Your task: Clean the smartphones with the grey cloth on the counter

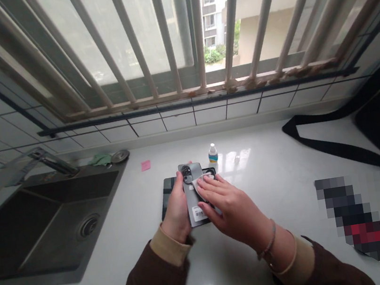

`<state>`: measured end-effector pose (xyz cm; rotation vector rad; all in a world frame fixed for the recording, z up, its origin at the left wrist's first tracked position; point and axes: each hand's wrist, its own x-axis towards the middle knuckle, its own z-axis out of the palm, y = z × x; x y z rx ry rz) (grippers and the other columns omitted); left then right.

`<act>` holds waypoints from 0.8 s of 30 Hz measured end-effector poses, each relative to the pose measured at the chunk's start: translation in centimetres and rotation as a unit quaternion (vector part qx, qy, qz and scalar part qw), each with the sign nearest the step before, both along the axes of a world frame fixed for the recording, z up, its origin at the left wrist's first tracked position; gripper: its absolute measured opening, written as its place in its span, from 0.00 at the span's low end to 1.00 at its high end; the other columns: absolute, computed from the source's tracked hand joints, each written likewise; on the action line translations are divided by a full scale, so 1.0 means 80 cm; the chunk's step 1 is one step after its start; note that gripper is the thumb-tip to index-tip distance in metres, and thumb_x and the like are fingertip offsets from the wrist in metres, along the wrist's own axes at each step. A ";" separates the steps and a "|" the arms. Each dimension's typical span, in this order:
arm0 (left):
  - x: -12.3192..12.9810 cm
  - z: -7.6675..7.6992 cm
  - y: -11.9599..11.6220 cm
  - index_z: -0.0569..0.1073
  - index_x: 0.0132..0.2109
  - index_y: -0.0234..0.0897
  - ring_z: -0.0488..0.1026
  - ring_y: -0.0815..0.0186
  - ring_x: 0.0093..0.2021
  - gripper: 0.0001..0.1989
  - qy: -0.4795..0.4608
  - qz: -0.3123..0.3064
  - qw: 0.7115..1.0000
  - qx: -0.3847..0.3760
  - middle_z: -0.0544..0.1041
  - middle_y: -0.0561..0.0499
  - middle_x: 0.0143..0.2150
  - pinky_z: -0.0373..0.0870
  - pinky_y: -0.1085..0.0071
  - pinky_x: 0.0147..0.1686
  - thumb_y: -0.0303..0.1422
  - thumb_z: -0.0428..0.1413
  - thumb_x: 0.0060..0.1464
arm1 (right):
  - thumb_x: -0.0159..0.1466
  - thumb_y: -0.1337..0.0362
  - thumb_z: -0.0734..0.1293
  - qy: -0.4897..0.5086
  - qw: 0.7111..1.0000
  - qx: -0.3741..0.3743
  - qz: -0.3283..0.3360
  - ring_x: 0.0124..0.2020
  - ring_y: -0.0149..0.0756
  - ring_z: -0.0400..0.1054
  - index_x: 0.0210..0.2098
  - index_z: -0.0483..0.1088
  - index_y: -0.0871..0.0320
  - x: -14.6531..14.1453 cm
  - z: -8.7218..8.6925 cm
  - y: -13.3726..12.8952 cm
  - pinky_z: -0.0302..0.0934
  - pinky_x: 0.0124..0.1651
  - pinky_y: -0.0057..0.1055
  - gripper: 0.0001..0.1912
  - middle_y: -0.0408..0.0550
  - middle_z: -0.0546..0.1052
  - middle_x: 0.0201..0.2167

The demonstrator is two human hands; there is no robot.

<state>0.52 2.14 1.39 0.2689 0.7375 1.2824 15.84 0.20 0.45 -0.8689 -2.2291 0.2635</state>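
My left hand (176, 211) is closed round the left side of a silver-grey smartphone (192, 200), back side up, with its round camera cluster at the top and a white barcode label low on it. Under the fingers of my right hand (228, 202), a small white cloth (198, 184) is pressed against the phone's back. A dark phone-like slab (167, 191) lies on the counter behind my left hand. Another dark device (210, 172) shows partly at the right, mostly covered by my right hand. Just beyond them stands a small white bottle (213, 157) with a blue and yellow label.
A dark sink (118, 198) with a faucet (58, 163) is at the left, a green cloth (100, 160) on its back rim. A pink sticky note (146, 165) lies on the white counter (132, 284). At the right are a black strap (328, 137) and a blurred-out object (363, 226).
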 end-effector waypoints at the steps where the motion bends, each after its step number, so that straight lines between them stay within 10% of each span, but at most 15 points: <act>1: 0.000 0.001 -0.001 0.71 0.70 0.39 0.85 0.56 0.43 0.27 0.009 0.003 1.000 -0.004 0.86 0.40 0.47 0.80 0.59 0.51 0.47 0.47 0.74 | 0.75 0.65 0.64 0.004 1.000 0.004 0.022 0.68 0.52 0.69 0.62 0.75 0.64 -0.001 0.001 -0.002 0.61 0.74 0.56 0.19 0.58 0.77 0.64; 11: -0.015 0.010 -0.001 0.80 0.49 0.28 0.81 0.59 0.26 0.34 0.040 0.003 0.997 -0.071 0.83 0.39 0.35 0.79 0.65 0.26 0.56 0.45 0.70 | 0.74 0.62 0.68 0.036 0.981 0.072 0.176 0.61 0.40 0.77 0.54 0.79 0.62 -0.004 0.006 -0.009 0.64 0.74 0.37 0.14 0.51 0.83 0.56; 24: -0.023 0.011 0.005 0.81 0.48 0.26 0.83 0.54 0.36 0.33 -0.012 0.051 0.999 -0.008 0.84 0.35 0.40 0.82 0.58 0.38 0.51 0.44 0.73 | 0.74 0.72 0.67 0.080 0.985 0.078 0.134 0.52 0.41 0.79 0.49 0.80 0.57 0.016 0.016 0.007 0.79 0.55 0.40 0.10 0.51 0.85 0.50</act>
